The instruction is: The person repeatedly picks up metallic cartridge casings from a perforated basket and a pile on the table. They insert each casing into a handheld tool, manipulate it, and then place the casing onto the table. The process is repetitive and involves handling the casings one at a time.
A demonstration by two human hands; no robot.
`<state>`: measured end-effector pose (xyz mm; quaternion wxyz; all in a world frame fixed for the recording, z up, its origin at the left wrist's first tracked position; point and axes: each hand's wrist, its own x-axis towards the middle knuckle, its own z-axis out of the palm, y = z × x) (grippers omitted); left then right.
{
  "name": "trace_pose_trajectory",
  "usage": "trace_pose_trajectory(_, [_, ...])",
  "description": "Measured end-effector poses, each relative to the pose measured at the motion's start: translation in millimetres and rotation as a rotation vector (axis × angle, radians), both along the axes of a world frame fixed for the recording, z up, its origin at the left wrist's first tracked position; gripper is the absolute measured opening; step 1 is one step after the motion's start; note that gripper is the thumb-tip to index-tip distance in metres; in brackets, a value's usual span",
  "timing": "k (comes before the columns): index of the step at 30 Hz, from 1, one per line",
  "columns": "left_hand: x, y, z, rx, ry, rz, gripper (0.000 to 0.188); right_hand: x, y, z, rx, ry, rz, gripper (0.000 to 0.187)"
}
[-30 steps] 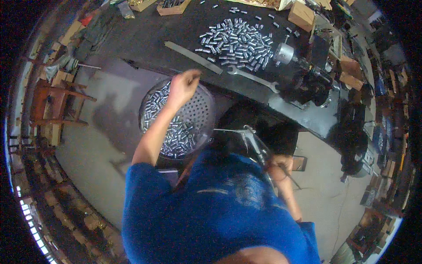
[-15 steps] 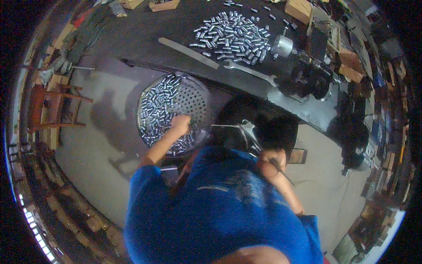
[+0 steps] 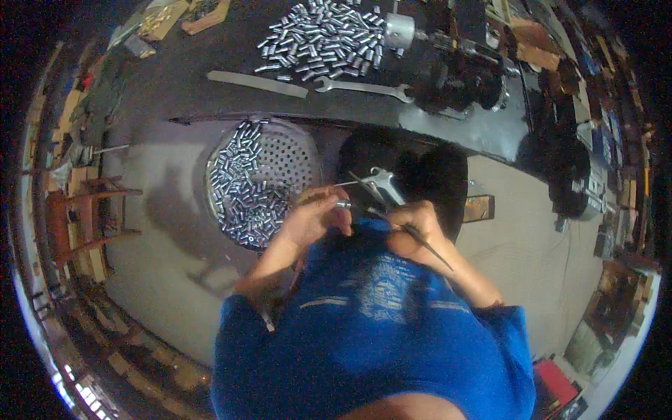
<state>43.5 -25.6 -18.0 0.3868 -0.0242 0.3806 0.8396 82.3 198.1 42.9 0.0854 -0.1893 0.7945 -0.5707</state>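
Note:
My left hand (image 3: 315,218) pinches a small shiny metal sleeve (image 3: 343,204) between thumb and fingers, in front of my blue shirt. Closed around a thin dark rod-like tool, perhaps a slim file (image 3: 437,253), is my right hand (image 3: 418,229); the tool sticks out at both ends of the fist. A silver air blow gun (image 3: 385,187) with a thin nozzle lies just beyond the right hand; I cannot tell if the fingers touch it. Left of my hands stands a round perforated metal tray (image 3: 288,155), its left and near parts covered with metal sleeves (image 3: 234,168).
A dark workbench (image 3: 182,84) runs across the far side. On it are a heap of metal sleeves (image 3: 325,38), a flat metal bar (image 3: 257,83), an open-end wrench (image 3: 364,89) and a dark machine with a metal chuck (image 3: 401,31). A wooden chair (image 3: 91,210) stands at the left.
My left hand has come back from the tray to my front with a metal sleeve. My right hand has moved up beside it with the thin tool. The view has shifted.

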Motion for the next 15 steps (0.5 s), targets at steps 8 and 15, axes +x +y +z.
trace_pose_trajectory(8, [11,16,6,-0.035,-0.170,0.033,0.037,-5,3,1,0.026,0.072,0.026,0.019])
trace_pose_trajectory(15, [2,19,30,-0.307,0.219,-0.039,0.023,-9,-3,1,0.017,0.194,0.063,0.015])
